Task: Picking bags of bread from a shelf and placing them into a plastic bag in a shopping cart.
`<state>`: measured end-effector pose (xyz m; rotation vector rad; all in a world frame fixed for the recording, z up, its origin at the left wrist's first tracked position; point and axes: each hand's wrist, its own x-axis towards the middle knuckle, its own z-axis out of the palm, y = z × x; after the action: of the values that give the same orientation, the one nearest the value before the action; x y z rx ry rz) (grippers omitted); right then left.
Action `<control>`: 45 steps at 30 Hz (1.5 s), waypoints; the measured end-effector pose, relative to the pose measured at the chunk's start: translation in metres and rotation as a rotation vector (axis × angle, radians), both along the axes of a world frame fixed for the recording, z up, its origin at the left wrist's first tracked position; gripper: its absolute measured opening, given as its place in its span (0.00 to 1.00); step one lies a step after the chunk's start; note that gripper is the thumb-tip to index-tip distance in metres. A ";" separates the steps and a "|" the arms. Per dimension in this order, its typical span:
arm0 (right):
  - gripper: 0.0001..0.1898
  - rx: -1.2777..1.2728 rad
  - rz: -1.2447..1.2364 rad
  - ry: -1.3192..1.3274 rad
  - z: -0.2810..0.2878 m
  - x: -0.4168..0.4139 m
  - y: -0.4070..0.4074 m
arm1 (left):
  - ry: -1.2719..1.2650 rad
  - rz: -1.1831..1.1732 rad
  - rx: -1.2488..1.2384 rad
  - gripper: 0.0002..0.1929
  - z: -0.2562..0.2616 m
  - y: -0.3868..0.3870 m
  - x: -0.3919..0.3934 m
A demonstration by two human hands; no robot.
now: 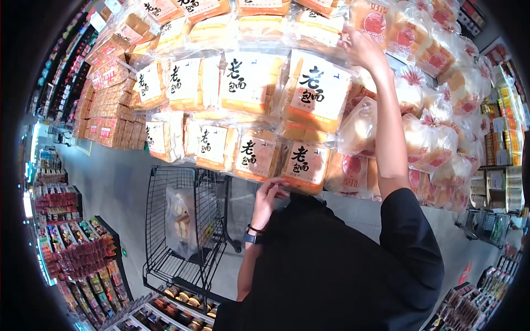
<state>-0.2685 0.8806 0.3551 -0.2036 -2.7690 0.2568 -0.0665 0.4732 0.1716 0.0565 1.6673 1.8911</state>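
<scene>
My right hand [363, 47] reaches across the display, its fingertips at the edge of a clear-wrapped bread package [321, 28] in the back row. Whether the fingers grip the wrapper cannot be made out. Low at the display's front edge is my left hand [268, 197], fingers loosely bent beside a front-row packaged bread loaf [305, 165], with no object visible in it. Between the hands stands a larger bread package [318, 93] with a white and orange label. Rounder breads in clear bags [360, 124] lie under my right forearm.
A black wire shopping cart [182, 231] at my left holds a clear bag of bread [182, 219]. Stacked red-labelled packages [109, 107] border the display's left side. Shelves of jars [182, 306] stand below the cart, snack racks [78, 248] farther left. Another cart [486, 227] is at right.
</scene>
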 end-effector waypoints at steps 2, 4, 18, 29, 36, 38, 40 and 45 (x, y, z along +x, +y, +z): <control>0.21 -0.010 -0.009 -0.079 0.003 -0.003 -0.001 | 0.019 0.025 0.072 0.16 0.005 0.007 -0.005; 0.12 -0.051 -0.030 0.069 0.001 -0.002 -0.010 | 0.045 0.010 0.132 0.17 0.000 0.021 -0.018; 0.09 -0.085 0.185 0.133 0.076 0.107 -0.075 | -0.342 0.111 0.871 0.29 -0.013 0.112 -0.072; 0.11 -0.176 0.339 0.185 0.131 0.189 -0.179 | -0.240 0.010 0.926 0.51 0.048 0.034 -0.030; 0.29 -0.085 0.531 -0.032 0.137 0.192 -0.288 | -0.131 0.260 0.914 0.48 0.052 -0.076 -0.006; 0.28 -0.055 0.609 -0.082 0.132 0.190 -0.326 | -0.214 0.339 1.018 0.41 0.017 -0.111 0.002; 0.23 -0.004 0.634 -0.130 0.128 0.195 -0.358 | -0.183 0.384 1.046 0.39 0.002 -0.138 0.011; 0.17 -0.059 0.858 -0.309 0.106 0.185 -0.463 | -0.170 0.593 0.966 0.40 0.002 -0.225 0.039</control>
<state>-0.0831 0.4174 0.4606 1.0296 -2.9764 0.5480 -0.0276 0.2478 0.1733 -0.2274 0.5456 2.8884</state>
